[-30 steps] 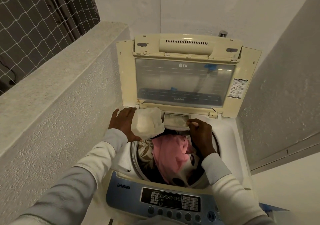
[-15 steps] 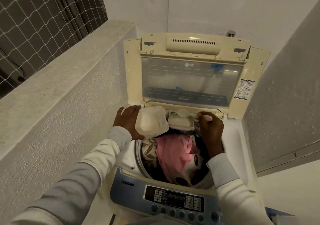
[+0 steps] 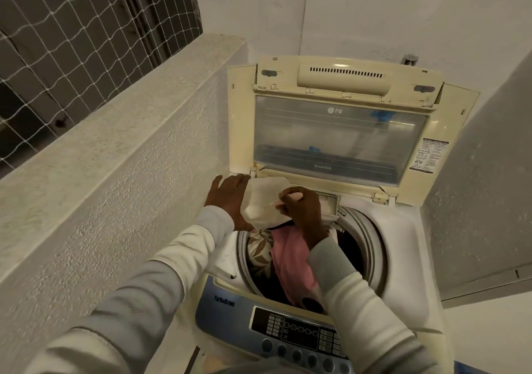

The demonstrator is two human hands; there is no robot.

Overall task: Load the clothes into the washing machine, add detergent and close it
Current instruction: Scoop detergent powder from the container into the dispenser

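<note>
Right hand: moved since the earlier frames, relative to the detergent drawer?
Yes. The right hand has shifted left: it was over the detergent drawer and is now left of it, at the mouth of the detergent bag.

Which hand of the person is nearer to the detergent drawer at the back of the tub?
The right. The right hand is just left of the detergent drawer, almost touching it. The left hand holds the white pouch farther left, the pouch lying between them.
</note>
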